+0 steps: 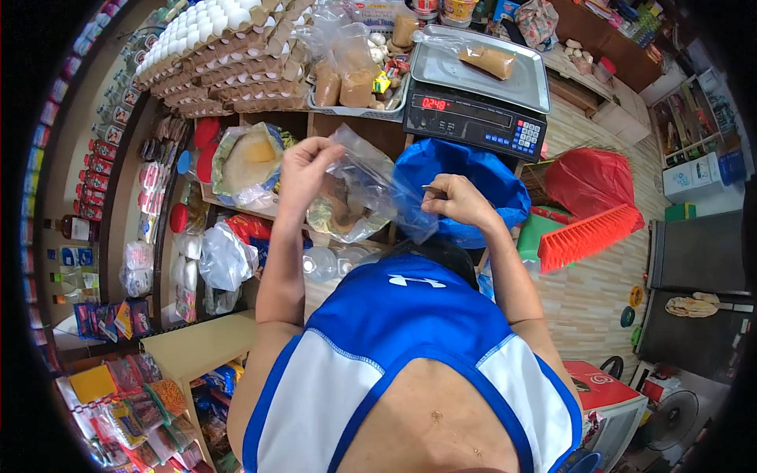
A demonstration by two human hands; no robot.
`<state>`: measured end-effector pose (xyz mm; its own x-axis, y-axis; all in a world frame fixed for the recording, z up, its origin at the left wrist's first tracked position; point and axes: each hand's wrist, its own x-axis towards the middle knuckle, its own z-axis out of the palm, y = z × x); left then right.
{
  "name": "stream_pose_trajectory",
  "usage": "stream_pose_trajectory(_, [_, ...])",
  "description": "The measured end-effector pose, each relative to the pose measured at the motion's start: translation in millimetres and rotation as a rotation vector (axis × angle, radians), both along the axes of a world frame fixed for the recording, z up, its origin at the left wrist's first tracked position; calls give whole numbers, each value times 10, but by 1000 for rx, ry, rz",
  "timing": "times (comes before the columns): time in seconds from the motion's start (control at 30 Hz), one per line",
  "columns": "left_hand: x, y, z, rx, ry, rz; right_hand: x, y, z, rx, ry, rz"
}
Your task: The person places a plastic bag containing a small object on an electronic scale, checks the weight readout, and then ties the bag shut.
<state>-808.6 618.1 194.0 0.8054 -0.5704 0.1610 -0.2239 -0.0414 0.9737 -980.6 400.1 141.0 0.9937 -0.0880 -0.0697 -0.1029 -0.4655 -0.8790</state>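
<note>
My left hand [310,168] pinches the edge of a clear plastic bag [369,177], which stretches across towards my right side. My right hand [458,198] grips the end of a small metal utensil [433,189], of which little shows; the bag hangs beside these fingers. Below the right hand stands a blue bag-lined container [414,156]. Under the clear bag is an open bag with brown contents [343,207]. On the tray of a digital scale [426,77] lies a tied plastic bag of brown granules [488,62].
Stacked egg trays [236,62] stand at the upper left, beside a basket [355,112] holding filled bags. An open sack of pale grains [245,162] lies left of my hands. A red-bristled broom [585,236] is at the right. Shelves of goods line the left side.
</note>
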Motion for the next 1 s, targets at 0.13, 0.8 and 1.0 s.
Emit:
stream_pose_trajectory(0.13, [29,121,4,-56,107,0,-121,-117,-161,437,-95,-16])
stream_pose_trajectory(0.8, [-101,-23,111,-299,394,-116,-1,110,-249,326,-89,43])
stream_pose_trajectory(1.0, [160,108,36,-376,397,-97,130,54,-543,124,24,0])
